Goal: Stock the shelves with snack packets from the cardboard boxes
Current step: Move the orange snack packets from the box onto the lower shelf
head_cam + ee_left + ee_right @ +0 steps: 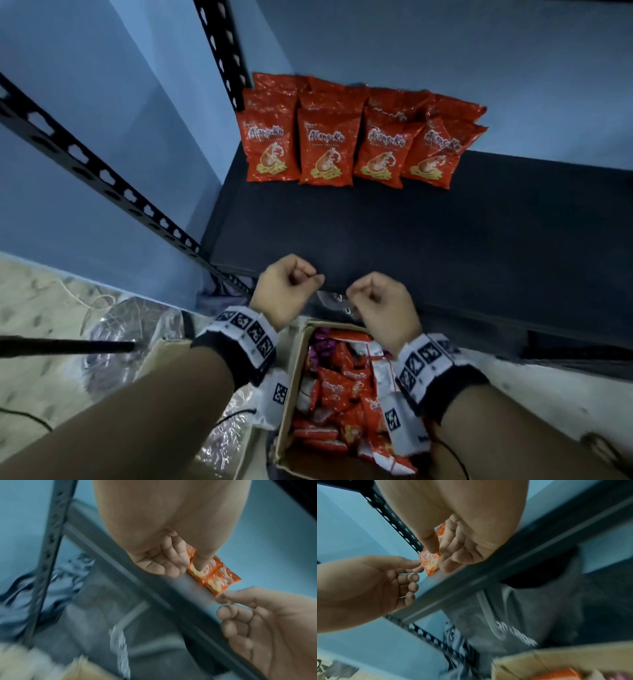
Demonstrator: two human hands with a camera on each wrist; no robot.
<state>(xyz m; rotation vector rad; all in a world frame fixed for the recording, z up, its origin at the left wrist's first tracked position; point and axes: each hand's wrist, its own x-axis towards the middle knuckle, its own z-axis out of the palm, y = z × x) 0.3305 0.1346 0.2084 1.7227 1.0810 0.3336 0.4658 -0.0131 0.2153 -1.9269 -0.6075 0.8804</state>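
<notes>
Several red prawn-snack packets (329, 150) stand in rows at the back left of the dark shelf (411, 233). Past the fingers, they show as an orange patch in the left wrist view (214, 574) and the right wrist view (430, 562). My left hand (286, 291) and right hand (376, 301) hover close together at the shelf's front edge. Both have curled fingers and hold nothing. Below them an open cardboard box (291, 394) holds several more red packets (339, 394).
A black slotted upright (222, 51) stands at the shelf's back left corner, and a slotted rail (102, 178) runs along its left side. Crumpled clear plastic (120, 342) and a black rod (68, 346) lie on the floor at left. Grey printed cloth (522, 615) hangs under the shelf.
</notes>
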